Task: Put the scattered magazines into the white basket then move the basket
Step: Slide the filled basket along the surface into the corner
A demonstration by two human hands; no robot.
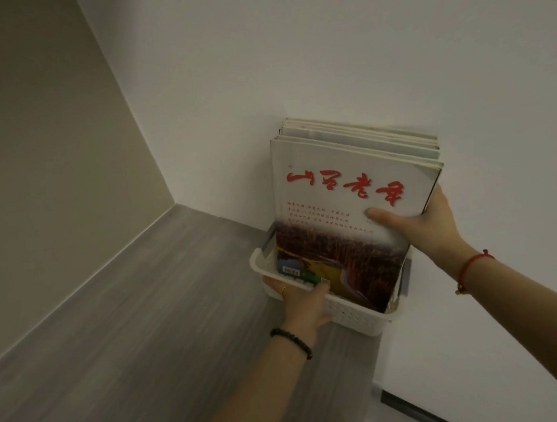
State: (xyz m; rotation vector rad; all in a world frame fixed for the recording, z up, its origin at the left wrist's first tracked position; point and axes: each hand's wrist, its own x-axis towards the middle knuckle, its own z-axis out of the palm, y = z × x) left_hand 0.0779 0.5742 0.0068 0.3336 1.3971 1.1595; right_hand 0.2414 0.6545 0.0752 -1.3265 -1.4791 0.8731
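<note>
The white basket [334, 311], at about five o'clock from centre beside the wall [390, 47], holds the magazines [352, 183] upright, long axis rising toward twelve, left hand [305, 305] grasping its near rim and right hand [421, 221] clamping the stack's three-o'clock edge.

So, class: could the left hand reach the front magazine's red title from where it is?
Probably yes. The left hand grips the basket rim below the magazine, and nothing lies between it and the title, but letting go may leave the basket unsupported.
</note>
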